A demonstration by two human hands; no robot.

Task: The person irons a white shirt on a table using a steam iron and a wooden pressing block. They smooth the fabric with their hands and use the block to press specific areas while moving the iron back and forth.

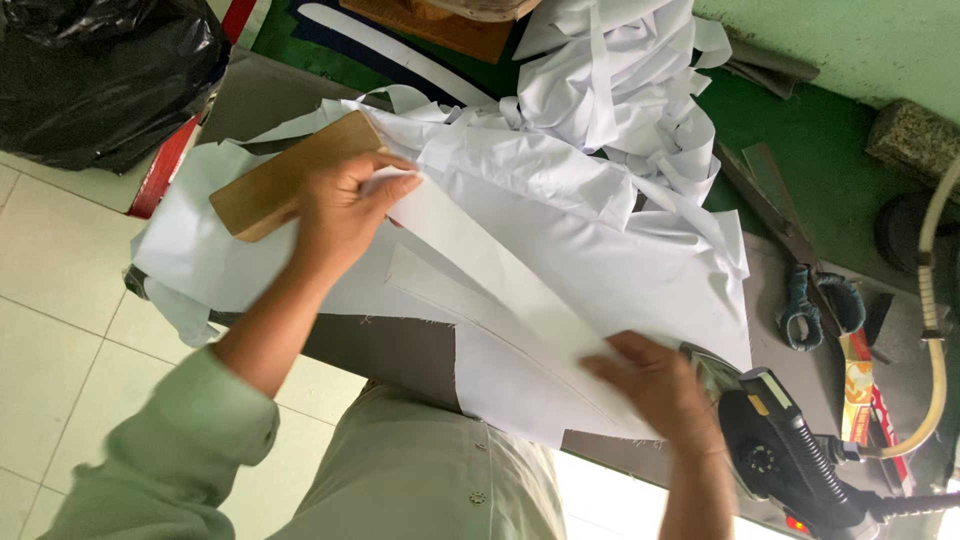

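Observation:
A long white strip of stiff fabric lies diagonally across white cloth pieces on a grey table. My left hand pinches the strip's upper end, resting beside a flat wooden block. My right hand presses down on the strip's lower end, close to a black steam iron. Both hands touch the same strip, one at each end.
A heap of white fabric offcuts lies at the back. Scissors with wrapped handles rest at the right, near the iron's hose. A black plastic bag sits at upper left over tiled floor.

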